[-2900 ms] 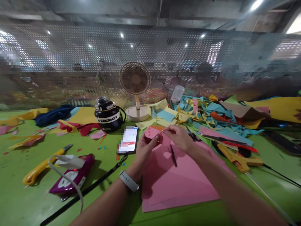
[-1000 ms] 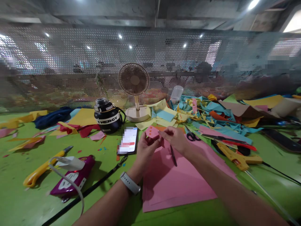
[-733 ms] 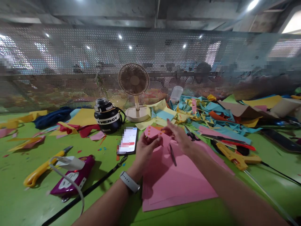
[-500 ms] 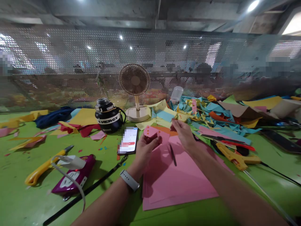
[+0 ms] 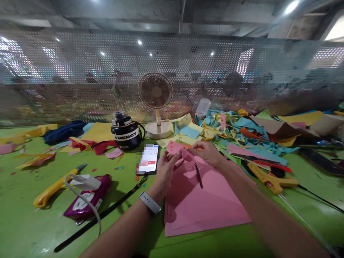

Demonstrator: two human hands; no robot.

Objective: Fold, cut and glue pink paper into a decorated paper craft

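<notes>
A small pink paper piece (image 5: 175, 146) with little orange squares along its edge is pinched in my left hand (image 5: 167, 168), which wears a pale watch strap at the wrist. My right hand (image 5: 206, 153) has its thumb and fingertips closed at the right end of the same paper. Both hands are over a stack of pink paper sheets (image 5: 206, 208). On the stack, just below the fingers, lies a slim dark pointed tool, apparently tweezers (image 5: 198, 175). An orange paper (image 5: 188, 146) shows partly behind the hands.
Left of the hands lie a lit phone (image 5: 147, 160), a purple power bank (image 5: 88, 199) and a yellow-handled cutter (image 5: 55, 188). A black bottle (image 5: 126, 132) and a fan (image 5: 156, 91) stand behind. Rightward are a yellow glue gun (image 5: 268, 179) and heaped paper scraps (image 5: 231, 125).
My right hand has moved left and down from beside the paper to its right end, and its fingertips now meet it. The left hand still holds the paper.
</notes>
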